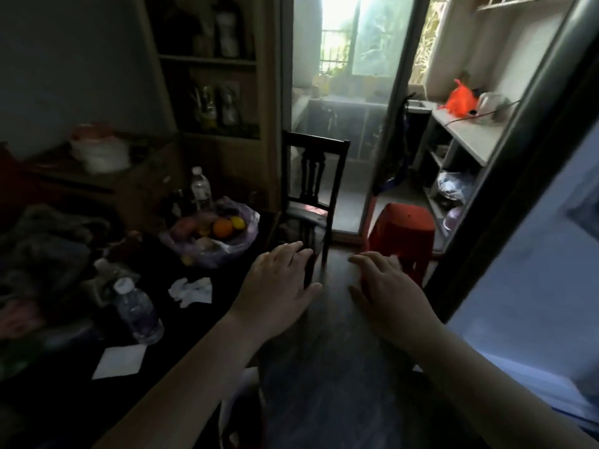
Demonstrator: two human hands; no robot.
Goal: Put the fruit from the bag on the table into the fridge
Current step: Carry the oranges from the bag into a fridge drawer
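Left hand [278,286] and right hand [390,296] hover side by side, each grip wide and empty. The fruit bag [241,244] sits on the dark surface [223,275], at ten o'clock from the left hand. The nearby bottle [139,311] has a label too blurred to read.

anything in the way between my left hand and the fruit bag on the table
Nothing visible does. The left hand hovers open to the right of the fruit bag, with only bare table edge between them. The crumpled tissue lies nearer you, off that line, and the chair stands to the bag's right.
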